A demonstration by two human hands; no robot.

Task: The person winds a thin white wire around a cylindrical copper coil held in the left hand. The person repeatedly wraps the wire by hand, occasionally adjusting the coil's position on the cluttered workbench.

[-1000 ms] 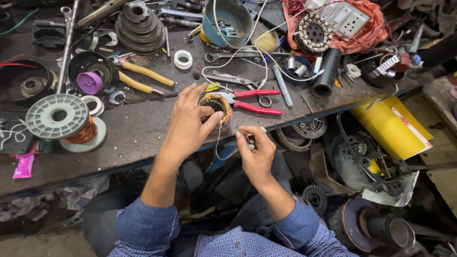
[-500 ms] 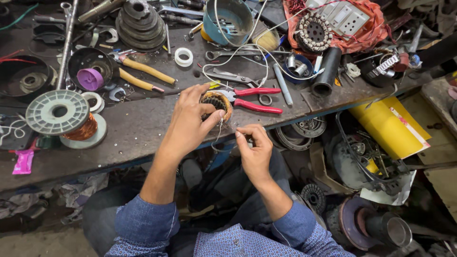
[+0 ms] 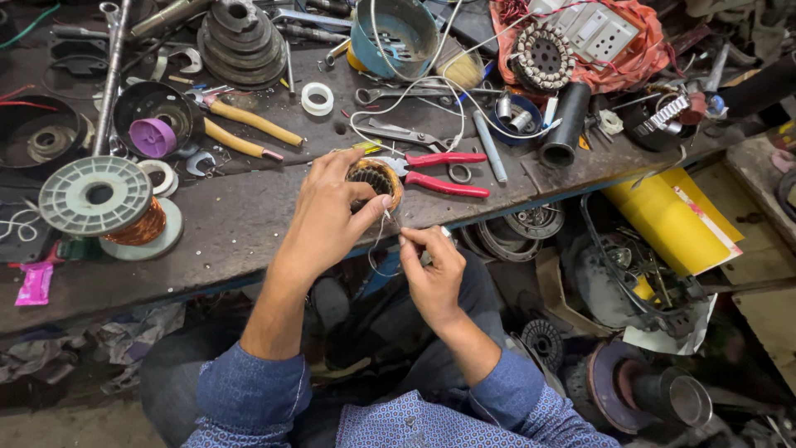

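The right hand [image 3: 431,267] has risen closer to the stator [image 3: 375,181] (slightly).

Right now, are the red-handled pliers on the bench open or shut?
Open. The red-handled pliers lie flat on the bench with the two handles spread apart, beside the left hand.

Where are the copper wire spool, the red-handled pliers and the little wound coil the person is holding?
copper wire spool [image 3: 98,196], head view, on its grey top flange.
red-handled pliers [image 3: 448,187], head view, on the lower red handle.
wound coil [image 3: 375,177], head view, on its dark core, held by the left hand [image 3: 327,217].
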